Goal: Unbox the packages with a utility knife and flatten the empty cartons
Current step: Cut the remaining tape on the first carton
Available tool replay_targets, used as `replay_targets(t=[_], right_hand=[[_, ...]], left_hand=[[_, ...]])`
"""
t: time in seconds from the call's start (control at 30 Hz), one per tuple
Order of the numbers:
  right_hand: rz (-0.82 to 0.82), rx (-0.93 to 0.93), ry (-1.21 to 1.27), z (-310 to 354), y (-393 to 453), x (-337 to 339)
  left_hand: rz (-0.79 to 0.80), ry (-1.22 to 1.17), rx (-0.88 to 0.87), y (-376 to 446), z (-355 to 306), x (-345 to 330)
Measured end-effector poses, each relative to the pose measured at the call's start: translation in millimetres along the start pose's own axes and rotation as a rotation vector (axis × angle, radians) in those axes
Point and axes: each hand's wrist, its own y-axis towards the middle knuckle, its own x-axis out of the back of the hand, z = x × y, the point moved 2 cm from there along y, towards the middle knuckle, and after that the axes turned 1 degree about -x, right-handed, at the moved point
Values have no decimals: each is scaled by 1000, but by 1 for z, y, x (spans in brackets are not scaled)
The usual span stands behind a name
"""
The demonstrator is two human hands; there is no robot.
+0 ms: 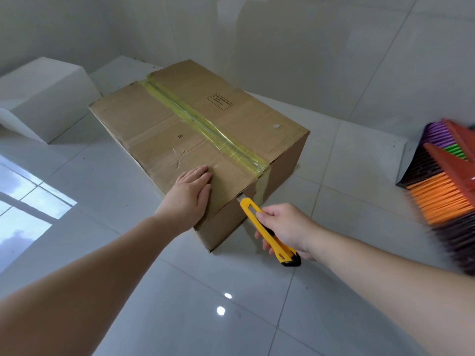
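A brown cardboard carton (164, 119) lies on the white tiled floor, its top flaps sealed by a strip of yellowish tape (203, 122) that runs down over the near end. My left hand (189, 196) rests flat on the carton's near top edge, fingers together. My right hand (285, 227) grips a yellow utility knife (267, 229) with a black end cap. The knife's tip touches the near end face of the carton just below the top edge, beside the tape.
A white box (43, 96) stands on the floor at the left, behind the carton. Brooms with orange, purple and green bristles (442, 181) lean at the right edge. White tiled walls (308, 47) close in behind the carton.
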Motion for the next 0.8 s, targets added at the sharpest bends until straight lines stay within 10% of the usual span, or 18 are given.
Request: replay_targets(t=[0.5, 0.8], right_hand=[[128, -35, 3, -3, -32, -50], [-161, 57, -144, 28, -42, 75]], left_hand=[[24, 26, -23, 4, 5, 8], [-77, 162, 126, 23, 7, 36]])
